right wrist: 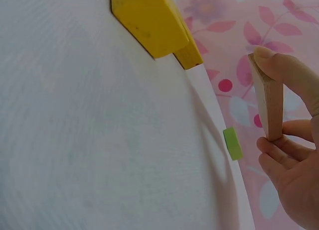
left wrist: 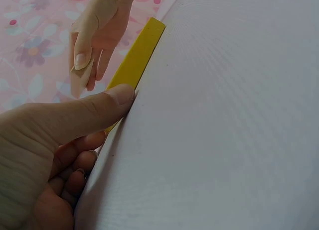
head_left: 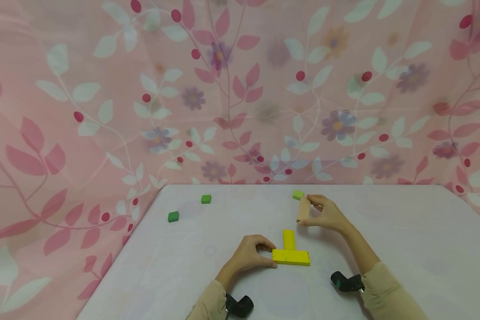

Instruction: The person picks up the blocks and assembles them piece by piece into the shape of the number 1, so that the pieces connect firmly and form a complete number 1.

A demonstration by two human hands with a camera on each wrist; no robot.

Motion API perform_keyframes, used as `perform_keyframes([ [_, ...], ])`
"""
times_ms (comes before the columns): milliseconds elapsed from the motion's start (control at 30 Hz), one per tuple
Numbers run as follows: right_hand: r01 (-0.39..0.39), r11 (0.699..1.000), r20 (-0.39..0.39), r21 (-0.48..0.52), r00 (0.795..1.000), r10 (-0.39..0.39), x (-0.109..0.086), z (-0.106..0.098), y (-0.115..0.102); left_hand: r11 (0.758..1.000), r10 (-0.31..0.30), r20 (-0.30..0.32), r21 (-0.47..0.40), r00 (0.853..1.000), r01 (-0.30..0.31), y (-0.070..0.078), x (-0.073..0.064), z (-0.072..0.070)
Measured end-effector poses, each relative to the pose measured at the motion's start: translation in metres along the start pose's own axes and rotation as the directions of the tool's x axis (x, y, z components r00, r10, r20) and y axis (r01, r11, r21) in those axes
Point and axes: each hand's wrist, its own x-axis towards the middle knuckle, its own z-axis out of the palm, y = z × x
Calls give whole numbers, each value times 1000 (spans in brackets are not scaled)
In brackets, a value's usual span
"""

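Note:
Two yellow blocks lie on the white table in a T shape. The crosswise yellow block is nearer the person, and the lengthwise yellow block runs away from its middle. My left hand pinches the left end of the crosswise block, thumb on the near side and fingers beyond. My right hand holds a plain wooden block by its two ends between thumb and fingers. In the right wrist view that wooden block appears raised off the table.
A light green block sits at the back, just beyond the wooden block. Two darker green blocks, one green block and another green block, stand at the back left. A flowered pink cloth hangs behind the table.

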Motion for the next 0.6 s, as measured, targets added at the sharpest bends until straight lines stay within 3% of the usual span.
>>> perform_keyframes([
  [233,33,999,21,27,999,-33,4,6,-1,1000,-1,2,-1,1000,1,2,1,0],
  [600,0,1000,88,2,996,0,9,19,1,1000,2,8,10,1000,-2,1,1,0],
])
